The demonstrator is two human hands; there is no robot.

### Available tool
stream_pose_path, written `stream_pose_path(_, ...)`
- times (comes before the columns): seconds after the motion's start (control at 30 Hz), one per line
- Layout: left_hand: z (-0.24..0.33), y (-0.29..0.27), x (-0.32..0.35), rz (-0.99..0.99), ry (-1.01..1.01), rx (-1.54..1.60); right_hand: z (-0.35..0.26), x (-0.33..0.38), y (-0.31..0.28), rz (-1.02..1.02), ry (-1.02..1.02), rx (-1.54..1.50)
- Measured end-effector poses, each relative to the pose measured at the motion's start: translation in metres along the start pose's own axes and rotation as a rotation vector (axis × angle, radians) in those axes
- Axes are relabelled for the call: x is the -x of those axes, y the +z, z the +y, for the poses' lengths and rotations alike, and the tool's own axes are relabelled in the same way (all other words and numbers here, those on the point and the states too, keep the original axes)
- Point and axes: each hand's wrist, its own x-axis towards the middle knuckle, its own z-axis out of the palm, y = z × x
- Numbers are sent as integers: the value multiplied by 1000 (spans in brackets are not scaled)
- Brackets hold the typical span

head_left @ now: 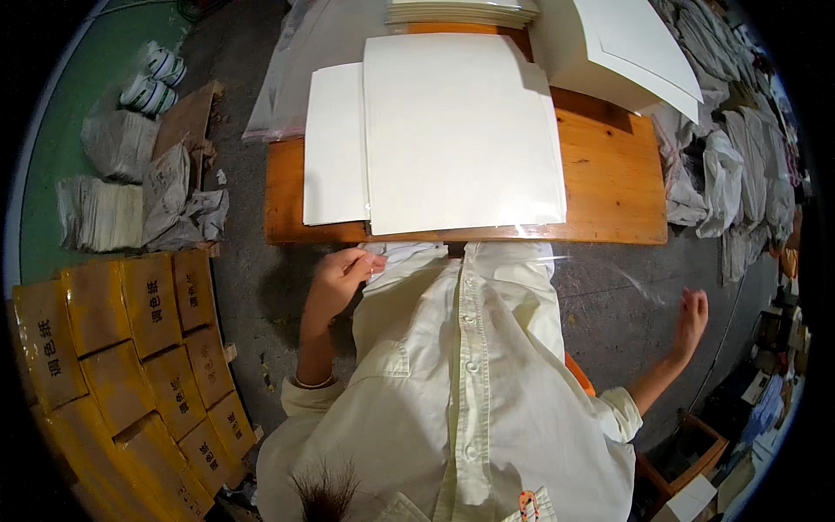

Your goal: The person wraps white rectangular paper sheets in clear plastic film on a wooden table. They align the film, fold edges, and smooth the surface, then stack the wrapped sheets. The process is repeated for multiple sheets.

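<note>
My left hand [341, 277] is in front of the table's near edge, by my lap, with its fingers curled in; whatever it may hold is hidden. Out to the right, away from the table, my right hand [690, 320] is raised with its fingers bent together. A faint clear strip [639, 283] glints between that hand and the table; whether the fingers grip it does not show. Large white sheets [461, 130] lie stacked on the wooden table [613, 183], reaching its front edge. A smaller white stack [335, 148] lies partly beneath them on the left.
More white sheets [639, 48] lean at the back right, and another stack [461, 13] sits at the far end. Clear plastic sheeting [283, 96] hangs at the table's left. Yellow-brown cartons [156, 304] are piled on the left. Plastic-wrapped bundles [739, 165] line the right.
</note>
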Motion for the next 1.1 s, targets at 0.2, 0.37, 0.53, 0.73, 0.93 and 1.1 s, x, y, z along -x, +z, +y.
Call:
stream_pose_path(0.2,1,-13,7,297,131,-494,125,95,-86,715,183,1090)
stream_pose_path(0.37,-15,-12,-9,467,804,-1116,52,47,129,416,-443,1055)
stream_pose_path(0.53,-8,-2,-38,478,1063,-1088,-35,22,262,-198,-837,612)
stream_pose_path(0.73,-4,2,-41,446,1167,-975,-67,-2,299,-452,-1023,355)
stream_pose_path(0.93,-13,9,-43,505,1135,-817,-62,-2,299,-521,-880,237)
stream_pose_path(1.1,4,10,-36,525,1000,-605,-63,3,301,-453,-675,-42)
